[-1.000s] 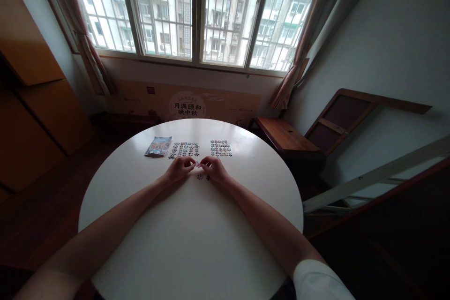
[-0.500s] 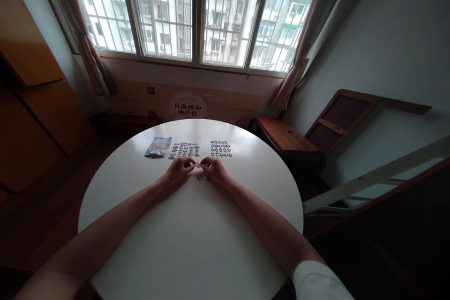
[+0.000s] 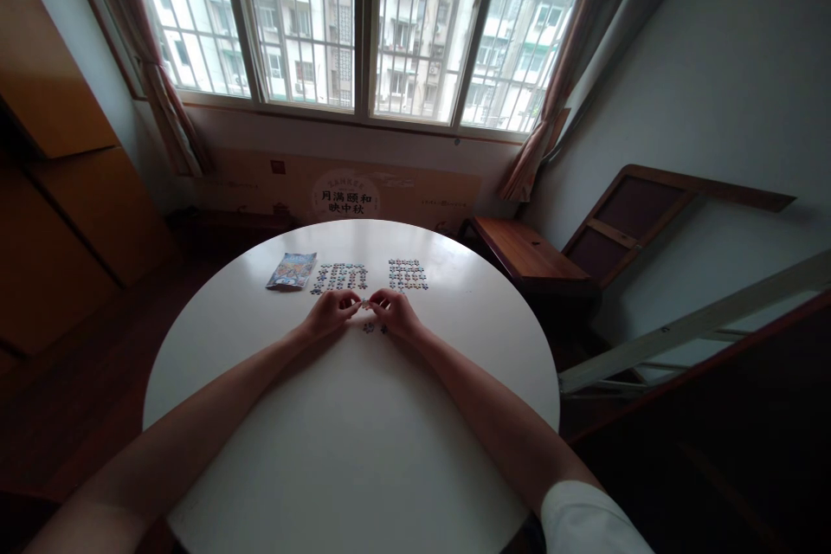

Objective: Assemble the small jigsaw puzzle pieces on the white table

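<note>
My left hand (image 3: pixel 332 312) and my right hand (image 3: pixel 395 312) meet near the middle of the white table, fingertips pinched close together. A small puzzle piece (image 3: pixel 364 303) shows between them, gripped from both sides; its print is too small to make out. Just below, two loose puzzle pieces (image 3: pixel 369 328) lie on the tabletop, one partly beside my right hand. Beyond my left hand several puzzle pieces (image 3: pixel 342 273) are laid out in rows. A second group of puzzle pieces (image 3: pixel 408 272), also in rows, lies beyond my right hand.
A colourful printed packet (image 3: pixel 292 271) lies left of the puzzle pieces on the round white table (image 3: pixel 351 450). Behind the table's right side stands a low wooden bench (image 3: pixel 525 249). A barred window (image 3: pixel 415 26) fills the far wall.
The puzzle piece between my fingertips has shifted or turned very slightly. Both hands stay in nearly the same place.
</note>
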A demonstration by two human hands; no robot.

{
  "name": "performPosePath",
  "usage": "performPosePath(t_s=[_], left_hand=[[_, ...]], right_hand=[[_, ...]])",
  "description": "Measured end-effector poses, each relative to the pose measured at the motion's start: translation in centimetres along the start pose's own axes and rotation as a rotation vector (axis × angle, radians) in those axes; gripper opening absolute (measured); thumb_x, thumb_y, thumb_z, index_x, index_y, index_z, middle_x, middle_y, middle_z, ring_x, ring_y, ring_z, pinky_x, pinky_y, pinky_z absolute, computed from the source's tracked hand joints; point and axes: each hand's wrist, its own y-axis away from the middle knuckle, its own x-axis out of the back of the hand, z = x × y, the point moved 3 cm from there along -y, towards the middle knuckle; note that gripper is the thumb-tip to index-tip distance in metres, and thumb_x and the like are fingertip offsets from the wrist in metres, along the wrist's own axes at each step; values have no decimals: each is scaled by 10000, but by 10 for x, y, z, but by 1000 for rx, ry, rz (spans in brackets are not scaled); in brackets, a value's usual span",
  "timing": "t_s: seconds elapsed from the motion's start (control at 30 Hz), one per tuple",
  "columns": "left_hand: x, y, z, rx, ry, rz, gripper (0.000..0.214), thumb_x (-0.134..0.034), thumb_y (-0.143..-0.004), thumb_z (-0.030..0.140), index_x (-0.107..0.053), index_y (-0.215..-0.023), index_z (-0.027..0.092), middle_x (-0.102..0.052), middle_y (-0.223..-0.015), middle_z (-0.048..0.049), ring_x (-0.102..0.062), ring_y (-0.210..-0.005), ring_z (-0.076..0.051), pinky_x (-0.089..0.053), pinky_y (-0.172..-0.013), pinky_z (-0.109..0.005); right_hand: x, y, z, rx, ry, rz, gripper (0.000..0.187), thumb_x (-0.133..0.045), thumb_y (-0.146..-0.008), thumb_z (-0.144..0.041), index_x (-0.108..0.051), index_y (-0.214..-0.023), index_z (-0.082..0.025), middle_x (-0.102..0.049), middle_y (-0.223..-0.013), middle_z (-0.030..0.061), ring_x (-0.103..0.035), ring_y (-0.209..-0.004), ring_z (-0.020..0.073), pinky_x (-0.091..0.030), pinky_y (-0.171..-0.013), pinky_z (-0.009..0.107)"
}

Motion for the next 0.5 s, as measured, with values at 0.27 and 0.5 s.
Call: performPosePath(t_s=[0.27, 0.5], left_hand=[[1, 0, 3, 14, 23, 19, 247, -545, -799, 351, -670, -792, 138, -579, -559, 12, -492, -503, -86, -383, -507, -187], [2, 1, 2, 26, 10, 45, 297, -538, -811, 409, -672, -826, 145, -592, -587, 7, -509, -497, -87, -395, -505, -186]], right_hand=[[3, 0, -3, -25, 55, 58, 163, -525, -823, -237, -660, -765, -165, -646, -679, 17, -581, -611, 118, -423, -578, 208], [0, 0, 0, -37, 49, 15, 177, -525, -825, -253, -666, -771, -161, -653, -672, 11, -584, -598, 117, -410, -570, 204]])
